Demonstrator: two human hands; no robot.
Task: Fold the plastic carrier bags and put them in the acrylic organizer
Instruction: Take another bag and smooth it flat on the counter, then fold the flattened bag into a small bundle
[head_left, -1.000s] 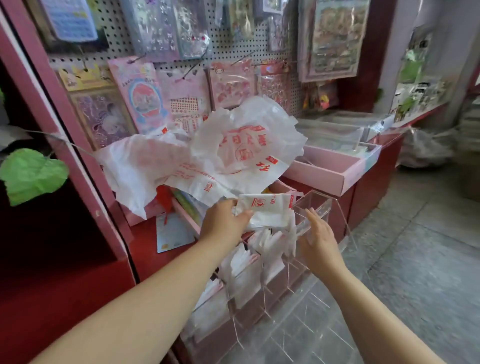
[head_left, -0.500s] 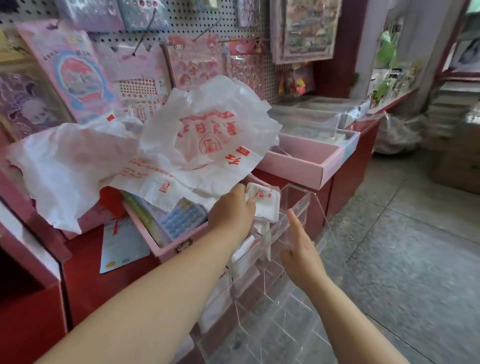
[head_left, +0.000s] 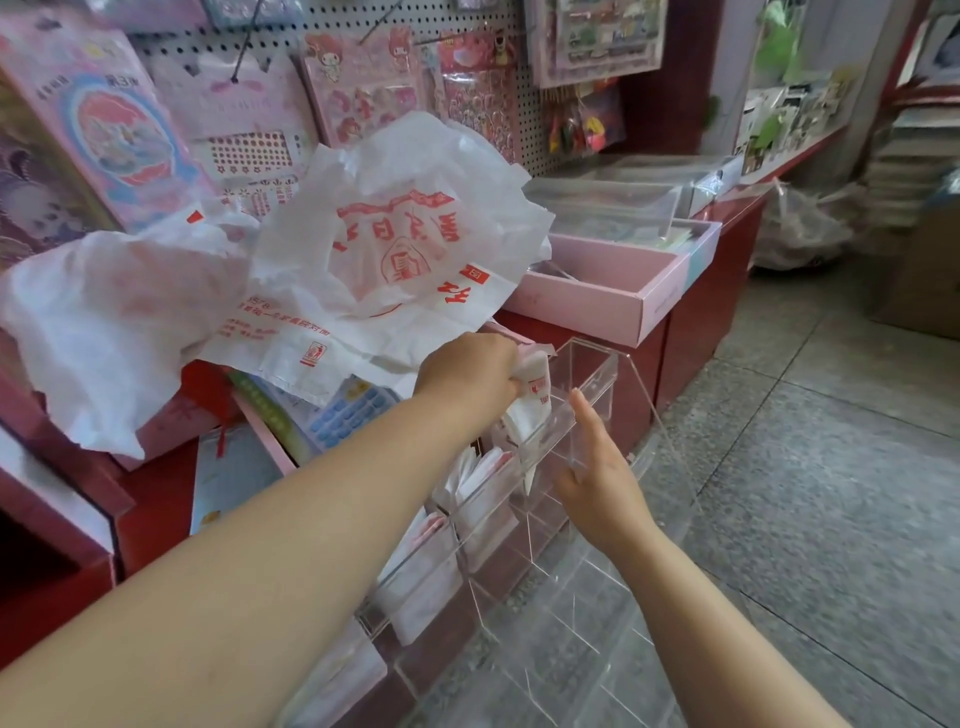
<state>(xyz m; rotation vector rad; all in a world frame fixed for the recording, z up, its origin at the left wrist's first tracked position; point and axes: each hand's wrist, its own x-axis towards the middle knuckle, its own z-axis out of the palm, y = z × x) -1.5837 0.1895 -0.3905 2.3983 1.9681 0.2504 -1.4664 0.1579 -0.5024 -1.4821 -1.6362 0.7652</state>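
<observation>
My left hand (head_left: 470, 374) grips a folded white carrier bag (head_left: 534, 395) with red print and holds it down in the top compartment of the clear acrylic organizer (head_left: 602, 374). My right hand (head_left: 597, 467) lies flat with straight fingers against the organizer's front wall. Lower compartments hold several folded white bags (head_left: 467, 499). A heap of loose white carrier bags (head_left: 384, 249) with red lettering lies on the red counter behind my left hand.
A pink tray (head_left: 618, 296) of stationery sits on the red counter (head_left: 696, 317) to the right of the heap. A pegboard (head_left: 524, 124) with hanging sticker packs rises behind. Grey tiled floor (head_left: 831, 467) lies to the right, with a stuffed plastic sack (head_left: 800, 228) farther back.
My left hand has lowered the folded bag from above the organizer into its top compartment. My right hand stayed against the organizer's front. The view moved closer and to the right.
</observation>
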